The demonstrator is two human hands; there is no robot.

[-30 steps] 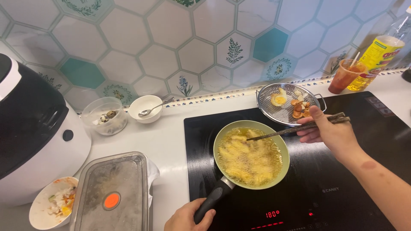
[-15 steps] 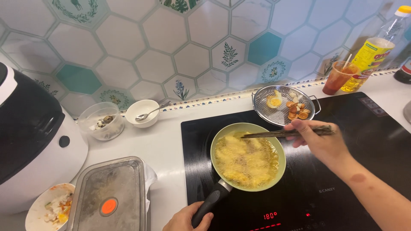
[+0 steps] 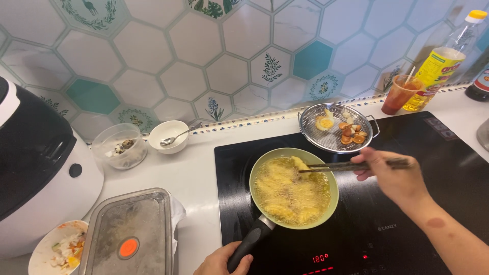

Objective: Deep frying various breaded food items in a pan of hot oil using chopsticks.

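The left hand (image 3: 223,260) is closed around the handle of the pan (image 3: 294,188) on the cooktop (image 3: 407,229). The right hand (image 3: 389,173) pinches chopsticks (image 3: 351,165), their tips over the frying food (image 3: 285,191).

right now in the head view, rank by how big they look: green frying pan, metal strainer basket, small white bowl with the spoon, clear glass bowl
1. green frying pan
2. metal strainer basket, though it sits farther from the camera
3 and 4. clear glass bowl and small white bowl: they look nearly alike, so no firm order.
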